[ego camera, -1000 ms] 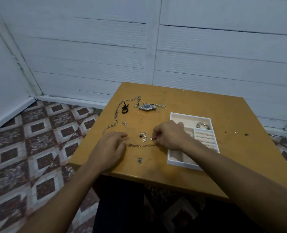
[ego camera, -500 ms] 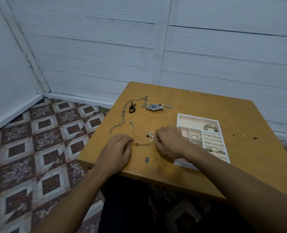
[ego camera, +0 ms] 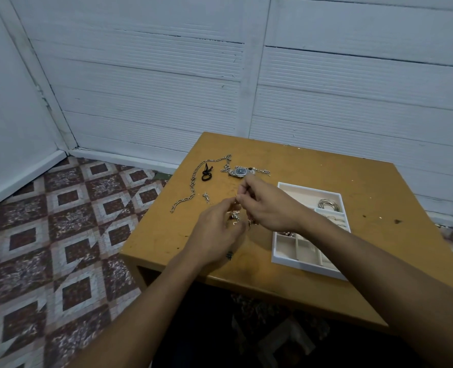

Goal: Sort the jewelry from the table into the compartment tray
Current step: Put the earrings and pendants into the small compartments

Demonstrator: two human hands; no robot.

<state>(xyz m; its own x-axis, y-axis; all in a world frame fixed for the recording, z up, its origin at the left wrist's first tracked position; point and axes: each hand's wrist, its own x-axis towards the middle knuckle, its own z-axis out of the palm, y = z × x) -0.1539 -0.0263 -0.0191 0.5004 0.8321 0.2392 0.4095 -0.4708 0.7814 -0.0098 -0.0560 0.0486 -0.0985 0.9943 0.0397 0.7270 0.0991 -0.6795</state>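
My left hand (ego camera: 216, 231) and my right hand (ego camera: 271, 205) are raised a little above the wooden table (ego camera: 353, 277), fingertips pinched close together. They hold a thin silver chain (ego camera: 250, 223), which dangles under my right hand. Small silver earrings (ego camera: 234, 216) lie on the table beneath the fingers. The white compartment tray (ego camera: 307, 266) sits to the right, partly hidden by my right forearm. Silver bangles (ego camera: 329, 204) lie in its far right compartment.
Farther back on the table lie a wristwatch (ego camera: 240, 171), a long heavy chain (ego camera: 193, 184), a black hair tie (ego camera: 206, 173) and a small charm (ego camera: 206, 198). A small dark piece (ego camera: 229, 255) sits near the front edge. Patterned floor tiles are to the left.
Both hands have lifted off the table and come together, bringing the thin chain up with them. Earlier it lay stretched flat between them.
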